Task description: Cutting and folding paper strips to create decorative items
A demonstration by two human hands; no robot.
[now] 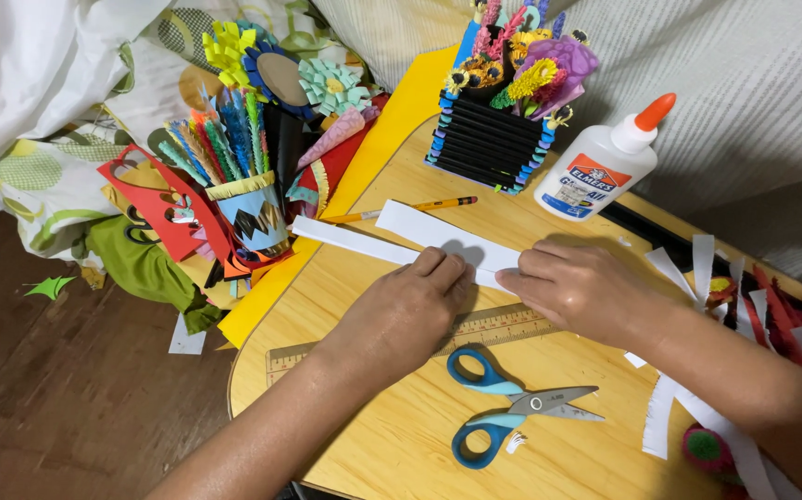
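Note:
A long white paper strip [364, 243] lies across the small wooden table [401, 435], with a second white piece [429, 227] folded over beside it. My left hand [410, 310] presses its fingertips on the strip near the middle. Just to the right, my right hand [586, 287] pinches the strip's edge between thumb and fingers. Under both wrists lies a wooden ruler [494, 326]. Blue-handled scissors [503, 412] rest shut in front of my hands.
A yellow pencil [410, 208] and a white glue bottle with an orange cap [605, 162] lie beyond the strip. A black box of paper flowers [498, 120], a cup of paper fringes [248, 208], yellow card [392, 130] and white scraps [697, 268] surround the table.

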